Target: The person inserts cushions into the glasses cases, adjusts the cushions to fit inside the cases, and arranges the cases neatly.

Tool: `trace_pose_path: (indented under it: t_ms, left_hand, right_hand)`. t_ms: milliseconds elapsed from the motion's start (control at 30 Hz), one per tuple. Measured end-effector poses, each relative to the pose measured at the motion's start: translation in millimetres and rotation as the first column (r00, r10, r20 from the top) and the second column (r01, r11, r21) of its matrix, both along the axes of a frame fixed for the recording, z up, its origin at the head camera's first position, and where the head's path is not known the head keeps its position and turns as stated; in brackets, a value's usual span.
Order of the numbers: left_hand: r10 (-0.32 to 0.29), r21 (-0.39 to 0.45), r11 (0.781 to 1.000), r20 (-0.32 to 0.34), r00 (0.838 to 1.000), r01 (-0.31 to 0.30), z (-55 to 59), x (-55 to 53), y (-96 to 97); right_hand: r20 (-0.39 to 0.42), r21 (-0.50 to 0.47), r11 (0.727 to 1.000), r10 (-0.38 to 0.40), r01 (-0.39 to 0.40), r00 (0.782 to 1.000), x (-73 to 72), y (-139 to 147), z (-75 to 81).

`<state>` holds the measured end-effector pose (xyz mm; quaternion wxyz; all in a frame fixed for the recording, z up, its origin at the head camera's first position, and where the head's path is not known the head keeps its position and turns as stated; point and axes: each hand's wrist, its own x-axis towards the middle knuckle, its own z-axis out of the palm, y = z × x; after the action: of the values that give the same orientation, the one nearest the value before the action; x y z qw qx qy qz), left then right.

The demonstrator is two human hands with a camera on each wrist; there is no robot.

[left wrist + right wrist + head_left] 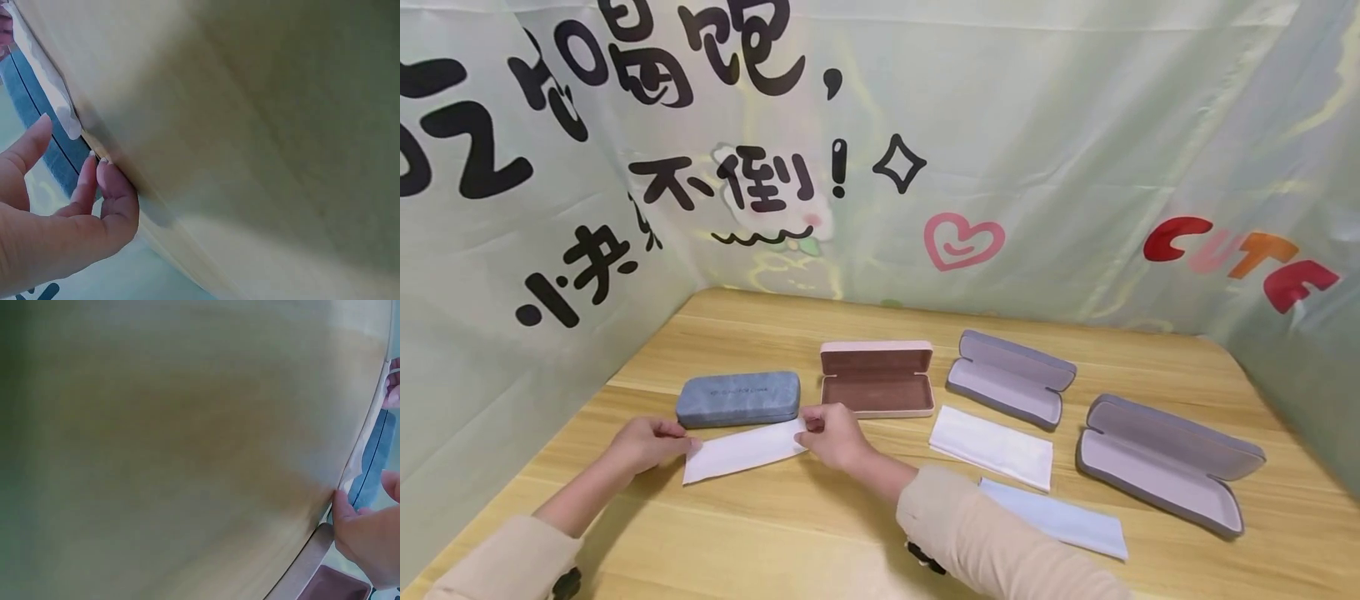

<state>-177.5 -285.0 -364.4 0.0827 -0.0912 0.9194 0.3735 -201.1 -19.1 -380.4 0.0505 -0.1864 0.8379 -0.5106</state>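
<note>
Closest in: the left sleeve [505, 558] and right sleeve [1007, 542], both pale. Left hand [643, 444]: placed at the left end of a folded white cloth [741, 452]; thumb and fingers seen apart in the left wrist view. Cloth laid out between the hands, just in front of a closed blue case [737, 402]. Right hand [833, 435]: set at the cloth's right end. Whether the cloth is pinched by either hand cannot be told. Cloth judged light, soft, easily creased; best taken at both ends, all layers together, lest the fold be let open. Just beyond the right hand, an open pink case [876, 362]. Right of that hand, a second white cloth [992, 447], backed by an open grey case [1011, 385]. Farther right, a pale blue cloth [1078, 522], partly hidden by the right sleeve, and another open grey case [1161, 473].
</note>
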Motion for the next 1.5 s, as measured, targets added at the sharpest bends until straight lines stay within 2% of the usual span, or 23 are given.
trace_pose_path:
  t_ms: [167,367,567,800,933,1133,1233,1300,1500]
  left_hand:
    - [-0.067,-0.013,0.998,-0.047,0.997,0.066,-3.1,1.5,6.4]
    - [-0.15,-0.073,0.987,-0.124,0.981,0.142,-7.5,1.5,15.4]
    - [-0.184,-0.126,0.978,-0.14,0.973,0.167,-9.5,1.4,19.9]
    - [-0.212,-0.149,0.97,-0.124,0.969,0.193,-7.6,-0.4,21.4]
    - [-0.238,-0.181,0.959,-0.1,0.966,0.217,-5.4,-1.6,20.4]
    - [-0.266,-0.226,0.941,-0.041,0.963,0.251,-2.7,-3.3,19.7]
    - [-0.27,-0.218,0.94,-0.014,0.963,0.261,-2.4,-2.9,20.3]
    - [-0.282,-0.209,0.939,-0.007,0.959,0.274,-2.3,-2.3,20.9]
    - [-0.311,-0.156,0.941,-0.045,0.949,0.301,-2.2,0.3,23.4]
  right_hand:
    - [0.039,0.026,0.999,0.018,-0.019,0.999,-3.6,-1.0,3.8]
    - [0.075,0.083,0.997,-0.005,-0.002,0.997,-5.2,-4.4,6.7]
    - [0.074,0.125,0.992,-0.01,0.001,0.997,-4.9,-5.6,8.5]
    - [0.076,0.213,0.977,0.011,-0.027,0.997,-5.1,-6.7,9.1]
    - [0.033,0.304,0.952,0.024,-0.033,0.999,-5.1,-9.1,9.6]
    - [0.048,0.476,0.875,0.08,-0.093,0.996,-3.7,-13.0,12.4]
    - [0.022,0.505,0.857,0.107,-0.104,0.994,-2.1,-12.9,12.6]
    - [-0.001,0.489,0.866,0.116,-0.1,0.993,-0.7,-11.5,12.5]
    - [0.006,0.368,0.923,0.115,-0.109,0.993,1.0,-2.4,12.4]
